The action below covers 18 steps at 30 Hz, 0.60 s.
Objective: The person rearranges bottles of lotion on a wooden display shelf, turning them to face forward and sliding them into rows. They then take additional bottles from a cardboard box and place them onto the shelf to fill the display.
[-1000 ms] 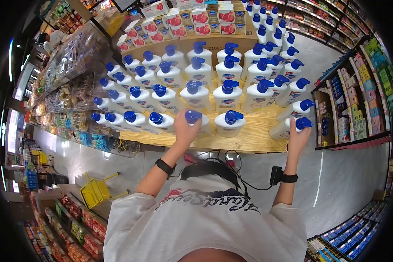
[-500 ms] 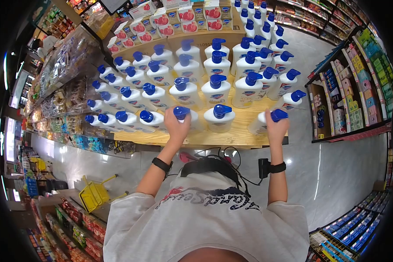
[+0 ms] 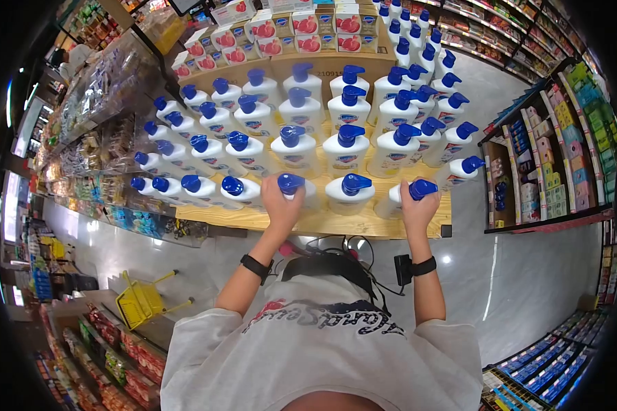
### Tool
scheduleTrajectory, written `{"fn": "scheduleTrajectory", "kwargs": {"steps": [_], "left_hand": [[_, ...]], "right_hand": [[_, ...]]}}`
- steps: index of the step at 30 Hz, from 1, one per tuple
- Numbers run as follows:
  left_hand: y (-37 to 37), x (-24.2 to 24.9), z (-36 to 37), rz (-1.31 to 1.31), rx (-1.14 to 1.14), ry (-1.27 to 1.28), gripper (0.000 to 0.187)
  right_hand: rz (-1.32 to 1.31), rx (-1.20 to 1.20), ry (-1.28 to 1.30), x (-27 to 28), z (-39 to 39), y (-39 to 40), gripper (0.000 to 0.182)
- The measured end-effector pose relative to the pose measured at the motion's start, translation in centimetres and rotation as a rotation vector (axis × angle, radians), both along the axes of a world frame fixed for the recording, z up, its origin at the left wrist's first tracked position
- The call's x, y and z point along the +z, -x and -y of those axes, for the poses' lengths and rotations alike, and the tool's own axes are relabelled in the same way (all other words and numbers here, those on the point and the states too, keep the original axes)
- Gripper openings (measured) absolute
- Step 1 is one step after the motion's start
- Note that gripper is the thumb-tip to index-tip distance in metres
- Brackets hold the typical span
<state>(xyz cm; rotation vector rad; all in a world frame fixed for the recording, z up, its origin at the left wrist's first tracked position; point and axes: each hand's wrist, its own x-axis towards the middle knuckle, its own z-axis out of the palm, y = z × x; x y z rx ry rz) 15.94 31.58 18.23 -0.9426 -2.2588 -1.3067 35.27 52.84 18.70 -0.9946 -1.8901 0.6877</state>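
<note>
Left hand (image 3: pixel 280 205) wrapped around a pump bottle (image 3: pixel 293 189) in the front row, fingers closed on its body just under the blue pump head. Right hand (image 3: pixel 417 209) likewise clamped on a second bottle (image 3: pixel 406 196), which leans to the right near the right end of the same row, blue cap showing above the knuckles. One untouched bottle (image 3: pixel 349 194) stands between the two held ones. All sit on a wooden display table (image 3: pixel 336 224), front edge, with more rows of the same white bottles stepping up behind and red-and-white boxes (image 3: pixel 308 27) stacked at the back. Judgement: to do this well, stand the leaning bottle upright before letting go, line it with the front row at the same spacing as its neighbours, and turn both spouts the same way as the rest. Hard to tell: fingertips are hidden behind both bottles, so grip depth is unclear; labels too small to read; whether the right bottle's base touches the wood cannot be seen. A yellow basket (image 3: pixel 140 301) sits on the floor, left.
</note>
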Motion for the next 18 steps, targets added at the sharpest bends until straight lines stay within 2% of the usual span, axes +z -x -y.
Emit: {"fn": "scheduleTrajectory", "kwargs": {"steps": [11,14,18], "left_hand": [[0.2,-0.1,0.9,0.081,-0.115,0.000,0.048],[0.3,0.2,1.1,0.056,-0.156,-0.010,0.052],[0.6,0.2,1.6,0.102,-0.224,0.001,0.055]], "right_hand": [[-0.129,-0.054,-0.012,-0.7,0.6,0.3,0.027],[-0.144,-0.081,0.028,-0.9,0.7,0.4,0.026],[-0.096,-0.095,-0.050,-1.1,0.8,0.3,0.021]]}}
